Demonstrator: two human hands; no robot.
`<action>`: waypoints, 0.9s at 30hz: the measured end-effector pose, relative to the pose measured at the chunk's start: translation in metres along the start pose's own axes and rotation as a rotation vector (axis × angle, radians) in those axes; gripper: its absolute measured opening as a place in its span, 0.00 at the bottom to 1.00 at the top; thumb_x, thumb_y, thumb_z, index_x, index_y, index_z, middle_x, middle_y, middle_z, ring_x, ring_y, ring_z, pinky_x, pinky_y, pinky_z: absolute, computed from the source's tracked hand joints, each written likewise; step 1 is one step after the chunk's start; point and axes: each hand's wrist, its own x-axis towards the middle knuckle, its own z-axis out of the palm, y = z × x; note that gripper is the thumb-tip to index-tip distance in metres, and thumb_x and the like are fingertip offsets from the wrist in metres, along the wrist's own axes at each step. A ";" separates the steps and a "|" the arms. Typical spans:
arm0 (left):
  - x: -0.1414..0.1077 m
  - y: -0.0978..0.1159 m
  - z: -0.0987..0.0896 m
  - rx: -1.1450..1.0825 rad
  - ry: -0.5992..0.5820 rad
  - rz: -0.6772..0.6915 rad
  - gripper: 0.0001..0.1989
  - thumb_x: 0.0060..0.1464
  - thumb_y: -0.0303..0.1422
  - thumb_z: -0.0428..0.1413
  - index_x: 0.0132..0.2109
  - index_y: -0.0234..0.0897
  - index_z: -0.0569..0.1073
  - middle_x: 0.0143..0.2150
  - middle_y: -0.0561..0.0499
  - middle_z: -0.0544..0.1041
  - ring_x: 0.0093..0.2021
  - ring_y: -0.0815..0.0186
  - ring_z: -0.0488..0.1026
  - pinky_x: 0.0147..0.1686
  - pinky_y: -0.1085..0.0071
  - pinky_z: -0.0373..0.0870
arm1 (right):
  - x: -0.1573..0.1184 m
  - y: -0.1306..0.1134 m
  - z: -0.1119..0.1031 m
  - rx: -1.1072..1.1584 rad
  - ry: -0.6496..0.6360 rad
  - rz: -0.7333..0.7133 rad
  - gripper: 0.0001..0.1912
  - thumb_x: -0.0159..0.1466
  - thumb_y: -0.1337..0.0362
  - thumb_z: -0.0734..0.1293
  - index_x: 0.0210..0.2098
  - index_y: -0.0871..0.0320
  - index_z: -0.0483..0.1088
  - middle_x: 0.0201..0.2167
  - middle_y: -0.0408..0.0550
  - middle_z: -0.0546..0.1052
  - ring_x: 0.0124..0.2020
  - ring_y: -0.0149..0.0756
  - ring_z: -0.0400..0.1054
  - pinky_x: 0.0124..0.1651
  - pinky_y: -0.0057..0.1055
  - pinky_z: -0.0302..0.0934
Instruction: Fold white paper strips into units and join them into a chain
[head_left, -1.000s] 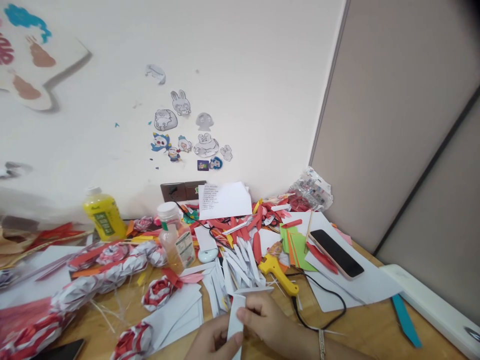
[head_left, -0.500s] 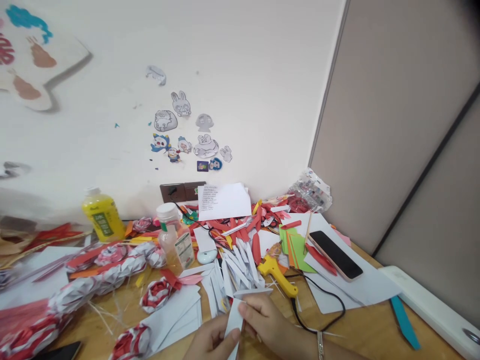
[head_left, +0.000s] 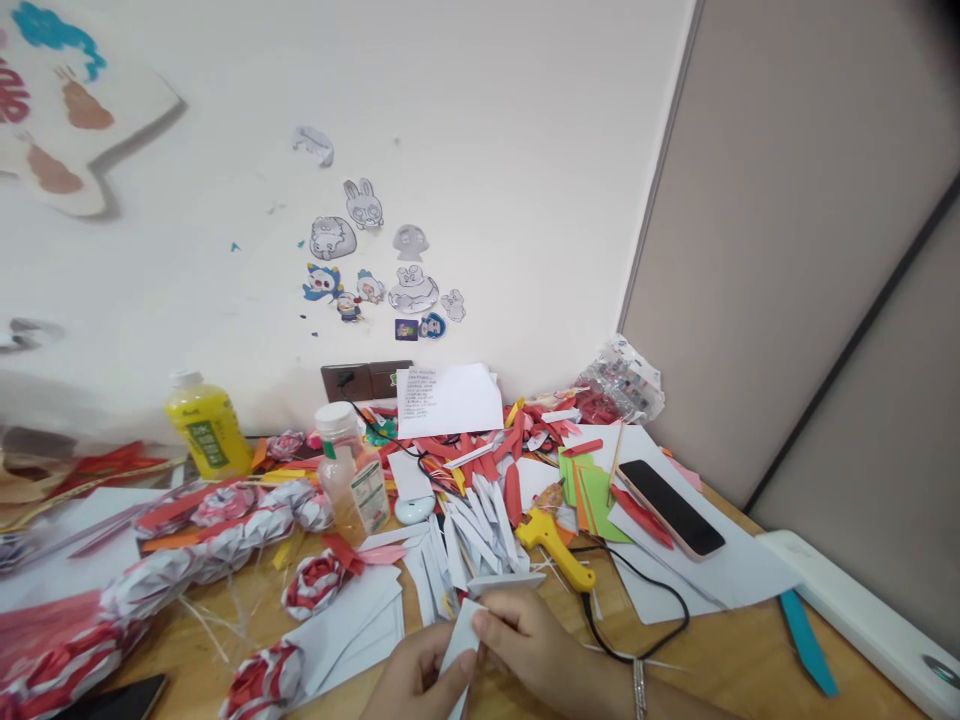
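Both hands meet at the bottom centre around a narrow folded white paper strip (head_left: 462, 638). My left hand (head_left: 420, 675) pinches its lower part, thumb on top. My right hand (head_left: 529, 640) grips its upper right edge between thumb and fingers; a bracelet circles that wrist. Just beyond the fingers lies a pile of folded white paper strips (head_left: 480, 530). A yellow glue gun (head_left: 559, 550) rests right of the pile. White paper sheets (head_left: 352, 630) lie left of my left hand, beside a red-and-white paper rosette (head_left: 313, 585).
A yellow drink bottle (head_left: 210, 425) and a clear jar (head_left: 349, 475) stand at the back left. On the right are a phone (head_left: 673, 507) on white paper, green paper (head_left: 596, 500), a black cable and a long white device (head_left: 862, 620). Red strips lie along the wall.
The paper strip has tilted slightly, its lower end shifting left. Both hands still hold it, and my left hand has moved a little to the left.
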 end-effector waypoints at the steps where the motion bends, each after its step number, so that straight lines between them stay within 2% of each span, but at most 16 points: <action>1: 0.001 -0.001 0.000 -0.005 0.000 -0.005 0.22 0.42 0.52 0.50 0.22 0.35 0.68 0.13 0.59 0.65 0.17 0.71 0.62 0.21 0.75 0.58 | 0.000 0.000 0.000 -0.002 0.020 0.007 0.22 0.62 0.52 0.54 0.17 0.59 0.52 0.16 0.37 0.55 0.19 0.25 0.49 0.23 0.23 0.46; 4: 0.001 -0.002 0.000 -0.058 0.009 -0.036 0.23 0.41 0.53 0.50 0.21 0.35 0.67 0.13 0.57 0.68 0.16 0.71 0.62 0.20 0.76 0.58 | 0.001 0.002 -0.001 0.003 0.051 0.018 0.22 0.61 0.52 0.55 0.17 0.59 0.53 0.16 0.38 0.55 0.20 0.25 0.50 0.23 0.22 0.47; 8: -0.003 0.002 0.002 -0.235 0.072 -0.163 0.24 0.46 0.53 0.46 0.25 0.35 0.68 0.17 0.53 0.74 0.14 0.73 0.61 0.15 0.77 0.54 | 0.001 0.006 -0.003 0.035 0.040 0.037 0.22 0.62 0.52 0.54 0.18 0.60 0.56 0.14 0.38 0.57 0.17 0.25 0.51 0.22 0.22 0.47; 10: -0.005 0.004 0.003 -0.310 0.078 -0.180 0.23 0.46 0.52 0.47 0.26 0.35 0.68 0.17 0.52 0.75 0.13 0.73 0.62 0.14 0.78 0.54 | 0.001 0.006 -0.003 0.039 0.058 0.039 0.22 0.62 0.53 0.54 0.18 0.60 0.57 0.15 0.38 0.58 0.18 0.25 0.52 0.22 0.22 0.47; 14: -0.002 -0.002 0.002 -0.378 0.002 -0.129 0.18 0.46 0.48 0.51 0.27 0.35 0.67 0.15 0.53 0.74 0.12 0.74 0.61 0.13 0.79 0.52 | 0.001 0.001 -0.003 0.081 0.084 0.041 0.20 0.62 0.53 0.56 0.20 0.61 0.59 0.16 0.39 0.59 0.19 0.26 0.54 0.24 0.22 0.49; 17: 0.004 -0.011 0.001 -0.384 -0.071 -0.068 0.16 0.45 0.45 0.54 0.29 0.36 0.65 0.16 0.54 0.73 0.12 0.75 0.62 0.13 0.80 0.52 | 0.001 -0.002 -0.003 0.181 0.086 0.078 0.17 0.60 0.51 0.58 0.28 0.60 0.63 0.18 0.39 0.61 0.20 0.27 0.56 0.25 0.23 0.51; 20: 0.007 -0.018 0.001 -0.351 -0.099 -0.001 0.15 0.42 0.43 0.58 0.29 0.37 0.63 0.19 0.56 0.73 0.12 0.76 0.62 0.13 0.80 0.51 | 0.000 0.001 -0.002 0.228 0.089 0.056 0.20 0.58 0.48 0.59 0.34 0.60 0.63 0.21 0.39 0.62 0.23 0.28 0.56 0.26 0.23 0.52; 24: 0.006 -0.017 0.001 -0.328 -0.079 0.041 0.13 0.44 0.41 0.57 0.28 0.37 0.65 0.20 0.57 0.71 0.15 0.76 0.63 0.17 0.79 0.57 | -0.002 0.004 0.001 0.241 0.047 0.021 0.21 0.54 0.47 0.62 0.35 0.59 0.64 0.23 0.40 0.63 0.23 0.28 0.57 0.26 0.23 0.52; 27: 0.004 -0.009 0.000 -0.358 -0.028 0.031 0.12 0.46 0.42 0.55 0.27 0.37 0.68 0.20 0.57 0.72 0.21 0.72 0.66 0.23 0.77 0.62 | -0.002 0.000 0.001 0.246 0.029 0.066 0.14 0.57 0.53 0.61 0.33 0.59 0.64 0.24 0.41 0.65 0.23 0.29 0.60 0.27 0.24 0.54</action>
